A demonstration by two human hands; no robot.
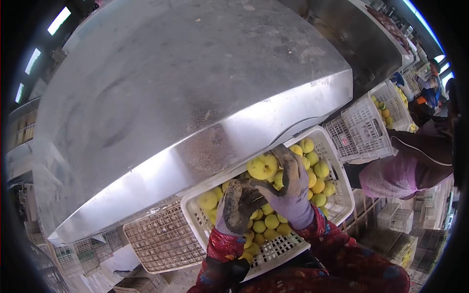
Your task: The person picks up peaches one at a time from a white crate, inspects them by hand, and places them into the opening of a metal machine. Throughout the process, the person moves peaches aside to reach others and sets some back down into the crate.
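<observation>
Both hands wear dirty, greyish-purple gloves with dark coating and are over a white plastic crate (348, 195) of yellow-green peaches (271, 221). Between the thumb and fingers of my right hand (291, 183) is a larger-looking yellow peach (262, 167), raised near the crate's far side. Just to the left, my left hand (238, 207) is closed, its fingers curled toward the right thumb. What it holds, if anything, is hidden by the glove.
A large grey metal machine housing (195, 83) rises along the crate's far side. An upside-down or tilted lattice crate (163, 237) lies at left. More white crates (359, 127), some with fruit, stand at right beside a person in a purple sleeve (391, 178).
</observation>
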